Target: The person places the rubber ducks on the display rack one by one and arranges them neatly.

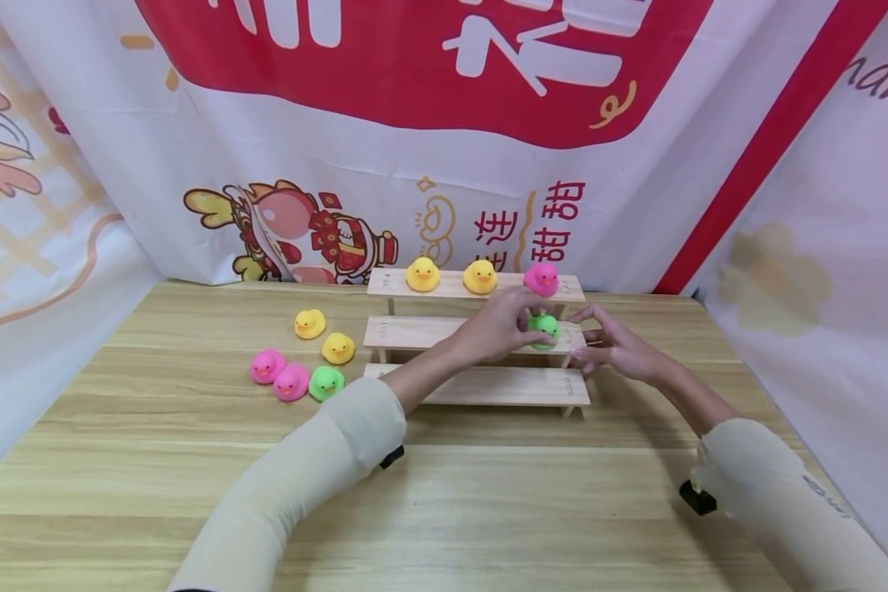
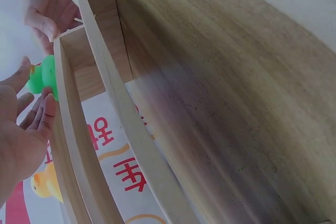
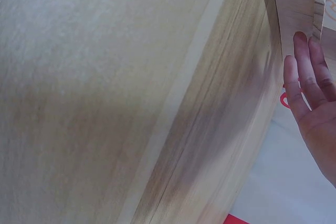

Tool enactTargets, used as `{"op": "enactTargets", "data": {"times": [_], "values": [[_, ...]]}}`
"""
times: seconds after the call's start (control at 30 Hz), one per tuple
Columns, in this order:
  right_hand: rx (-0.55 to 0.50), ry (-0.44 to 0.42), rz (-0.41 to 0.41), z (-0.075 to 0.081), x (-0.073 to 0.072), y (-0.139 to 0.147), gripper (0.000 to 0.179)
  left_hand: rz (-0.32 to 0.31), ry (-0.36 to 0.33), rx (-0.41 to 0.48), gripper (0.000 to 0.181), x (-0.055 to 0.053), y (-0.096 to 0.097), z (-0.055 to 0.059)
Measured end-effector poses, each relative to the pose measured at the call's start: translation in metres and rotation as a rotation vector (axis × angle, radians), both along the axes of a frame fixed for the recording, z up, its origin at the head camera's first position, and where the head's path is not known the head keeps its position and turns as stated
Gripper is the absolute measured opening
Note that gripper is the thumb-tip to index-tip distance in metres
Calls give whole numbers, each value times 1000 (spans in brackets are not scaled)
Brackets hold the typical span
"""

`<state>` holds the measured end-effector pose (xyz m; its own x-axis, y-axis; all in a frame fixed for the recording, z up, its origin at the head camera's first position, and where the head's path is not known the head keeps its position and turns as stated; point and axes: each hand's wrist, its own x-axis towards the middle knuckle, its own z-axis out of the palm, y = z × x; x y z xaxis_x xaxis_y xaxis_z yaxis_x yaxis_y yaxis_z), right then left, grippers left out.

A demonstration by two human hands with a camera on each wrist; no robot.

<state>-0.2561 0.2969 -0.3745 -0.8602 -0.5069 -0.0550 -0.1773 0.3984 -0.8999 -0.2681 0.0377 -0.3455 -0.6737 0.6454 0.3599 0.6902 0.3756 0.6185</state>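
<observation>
My left hand [image 1: 499, 326] holds a green rubber duck [image 1: 544, 330] between thumb and fingers, at the right end of the middle step of a three-step wooden stand [image 1: 481, 386]. The same green duck [image 2: 48, 76] shows at the board's edge in the left wrist view, with the left hand [image 2: 23, 124] around it. At the stand's right end is my right hand [image 1: 622, 349], its fingertips at the middle board's end. The right wrist view shows the right hand's fingers [image 3: 310, 80] fairly straight beside the wood; whether they press on it I cannot tell.
On the top step stand two yellow ducks [image 1: 423, 275] and a pink duck [image 1: 542, 279]. Left of the stand, several yellow, pink and green ducks [image 1: 327, 383] sit on the wooden table [image 1: 488, 510]. A printed cloth [image 1: 340, 148] hangs behind.
</observation>
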Motion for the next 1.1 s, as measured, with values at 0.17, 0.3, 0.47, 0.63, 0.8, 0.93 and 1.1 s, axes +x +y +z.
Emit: {"op": "enactTargets", "data": {"times": [0.17, 0.3, 0.47, 0.63, 0.8, 0.93, 1.1], "values": [[-12, 0, 8, 0, 0, 0, 44, 13, -7, -6, 45, 3, -10, 5], [-15, 5, 4, -1, 0, 0, 44, 11, -16, -9, 37, 8, -23, 9], [-5, 10, -6, -1, 0, 0, 44, -14, 9, 4, 27, 11, -43, 8], [-7, 12, -4, -1, 1, 0, 44, -20, 16, 13, 23, 16, -66, 9], [-14, 8, -5, -1, 2, 0, 45, 10, 31, -5, 19, 20, -89, 8], [-21, 4, -1, -1, 2, 0, 45, 26, 30, -11, 19, 24, -106, 7], [-22, 12, 7, -1, 1, -1, 44, 55, 26, -24, 20, 28, -123, 8]]}}
